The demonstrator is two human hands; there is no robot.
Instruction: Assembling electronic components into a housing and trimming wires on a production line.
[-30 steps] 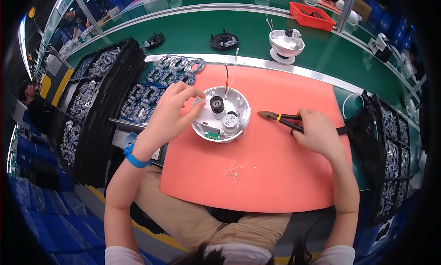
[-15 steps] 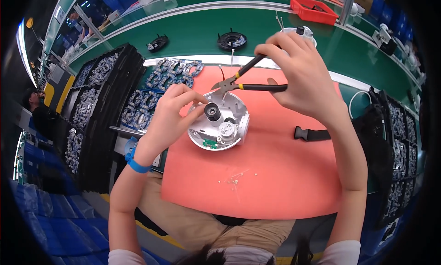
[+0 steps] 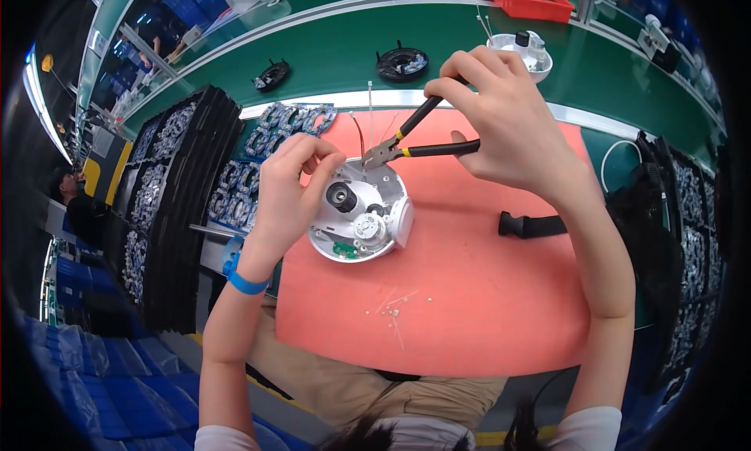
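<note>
My right hand grips diagonal cutters by their black handles, which are spread apart. The jaws are at the far rim of a round white housing, beside an upright white cable tie and thin reddish wires. Inside the housing are a black lens barrel, a round white motor-like part and a small green circuit board. My left hand, with a blue band at its wrist, has thumb and forefinger pinched at the housing's left rim; what they hold is hidden.
Clipped plastic bits lie on the pink mat. Circuit boards and black trays stand left; more trays and a black strap buckle are right. Beyond are black ring parts, another white housing and a red bin.
The view has shifted slightly. My left fingers have moved off the lens barrel to the housing's rim. The cutter jaws have come lower, closer to the far rim.
</note>
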